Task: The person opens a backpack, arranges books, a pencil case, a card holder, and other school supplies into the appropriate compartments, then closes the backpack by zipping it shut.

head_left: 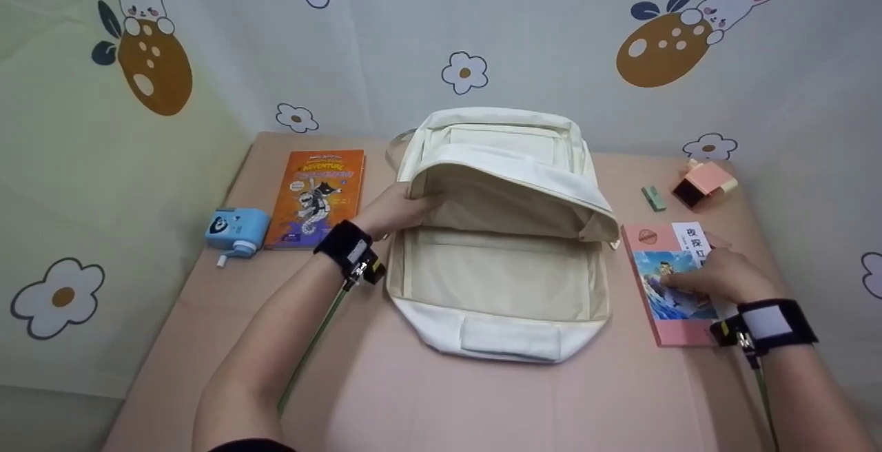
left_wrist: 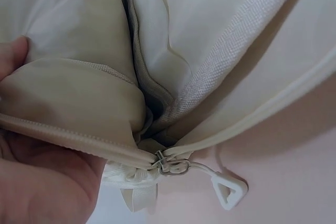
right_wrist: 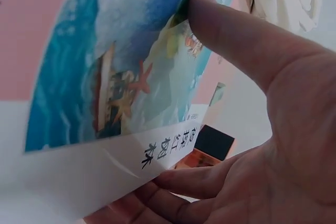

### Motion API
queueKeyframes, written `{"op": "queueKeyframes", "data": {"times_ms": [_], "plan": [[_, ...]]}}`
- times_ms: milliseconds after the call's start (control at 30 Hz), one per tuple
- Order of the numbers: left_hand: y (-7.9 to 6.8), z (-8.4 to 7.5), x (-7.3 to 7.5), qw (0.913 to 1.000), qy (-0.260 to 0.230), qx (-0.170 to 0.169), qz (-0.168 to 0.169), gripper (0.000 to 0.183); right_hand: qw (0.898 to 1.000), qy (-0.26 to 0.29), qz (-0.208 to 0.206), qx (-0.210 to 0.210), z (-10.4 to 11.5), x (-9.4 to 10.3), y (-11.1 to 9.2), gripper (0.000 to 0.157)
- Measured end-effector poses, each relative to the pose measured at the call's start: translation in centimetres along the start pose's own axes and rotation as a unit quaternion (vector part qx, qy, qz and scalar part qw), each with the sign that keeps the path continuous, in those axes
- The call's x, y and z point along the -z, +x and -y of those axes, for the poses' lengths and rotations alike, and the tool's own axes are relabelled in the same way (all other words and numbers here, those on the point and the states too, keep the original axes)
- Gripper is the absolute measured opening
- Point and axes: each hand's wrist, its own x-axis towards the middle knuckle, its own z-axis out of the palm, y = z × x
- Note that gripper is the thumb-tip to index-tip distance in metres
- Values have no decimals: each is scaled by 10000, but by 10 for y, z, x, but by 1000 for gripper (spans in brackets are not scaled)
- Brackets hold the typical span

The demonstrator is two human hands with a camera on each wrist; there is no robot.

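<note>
At frame right, the pink book (head_left: 658, 300), long axis near-vertical, is pinched by the nearer right hand (head_left: 734, 276); leftward, at centre, the backpack (head_left: 499, 269) flap (head_left: 510, 205) is gripped by the left hand (head_left: 403, 209).

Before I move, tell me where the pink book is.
In the head view, the pink book is at right, gripped by the right hand, beside the open backpack.

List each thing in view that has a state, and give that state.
Backpack: unzipped, open
Flap: raised, held by the left hand's fingers
Pink book: cover up, pinched by the right hand's fingers
Orange book: closed, lying flat, untouched
Blue crank gadget: on the table, untouched
Green block: lying on the table, untouched
Peach gadget: on the table, untouched
</note>
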Motion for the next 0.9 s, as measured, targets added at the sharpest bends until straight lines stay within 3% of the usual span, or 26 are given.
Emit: {"op": "queueKeyframes", "data": {"times_ms": [200,500,700,900], "plan": [[-1,0,0,9999,98,46,-10,65,9997,22,23,247,4,2,8,113],[-2,2,3,9999,86,32,-60,63,9995,63,297,127,0,12,18,122],[-1,4,2,9999,13,-152,37,62,9985,3,409,353,-6,17,20,111],[0,2,-1,9997,73,-230,9,63,9991,250,298,194,-13,14,14,110]]}}
